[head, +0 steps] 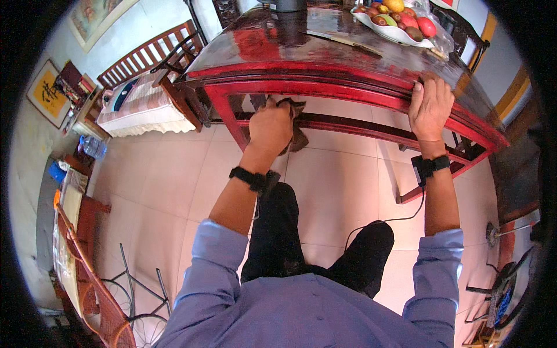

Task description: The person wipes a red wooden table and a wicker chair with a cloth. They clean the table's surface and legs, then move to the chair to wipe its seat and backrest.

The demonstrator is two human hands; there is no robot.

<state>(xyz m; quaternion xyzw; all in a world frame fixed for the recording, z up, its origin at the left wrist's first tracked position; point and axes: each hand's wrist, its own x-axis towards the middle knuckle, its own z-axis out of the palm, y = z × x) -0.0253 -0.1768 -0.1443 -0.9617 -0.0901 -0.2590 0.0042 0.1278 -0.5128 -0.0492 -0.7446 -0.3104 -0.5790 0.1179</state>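
Just below the front edge of a red wooden table, my left hand grips a dark brown cloth, whose end hangs down past the table's lower rail. My right hand rests over the table's front edge on the right, fingers on the top and thumb beside them. A knife with a pale handle lies on the glossy tabletop. Behind it at the right stands a white dish heaped with fruit, with a clear plastic bag next to it.
A wooden bench with a checked cover is at the left, near a blue water bottle. Lower left are a woven chair and a black metal frame. A cable hangs from my right wrist band. Dark kettle at the back.
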